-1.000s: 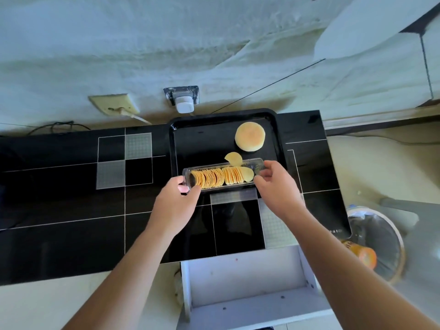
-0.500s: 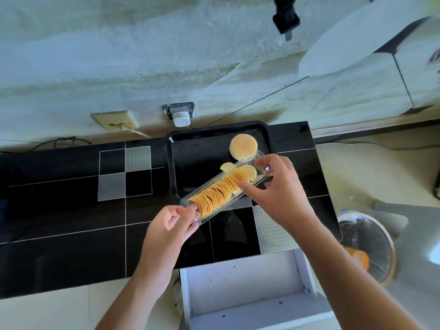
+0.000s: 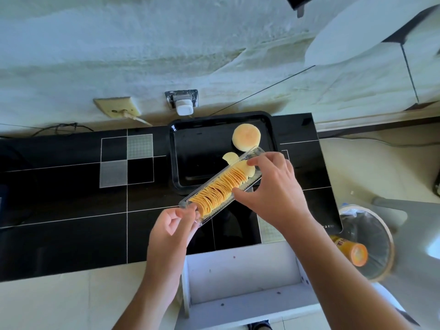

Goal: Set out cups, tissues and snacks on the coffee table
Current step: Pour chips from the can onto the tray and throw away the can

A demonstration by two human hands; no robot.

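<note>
A clear plastic chip tray [image 3: 252, 154] filled with a row of stacked chips [image 3: 220, 188] is held slanted over the black glass coffee table [image 3: 71, 206]. My left hand [image 3: 172, 231] pinches its near end. My right hand [image 3: 273, 189] grips its far part, thumb on the near side and fingers over the far end. Behind it lies a black serving tray [image 3: 204, 148] with a round bun [image 3: 246, 136] and a loose chip [image 3: 229, 157] on it.
An open white drawer [image 3: 245, 279] juts out under the table's near edge. To the right stands a bin [image 3: 371, 236] with an orange chip can [image 3: 352, 251] in it. Wall sockets [image 3: 182, 102] and cables run behind the table.
The chip tray went from lying level across the serving tray's front to slanting, near end pulled toward me and lifted. My right hand moved onto the far end; the view shifted.
</note>
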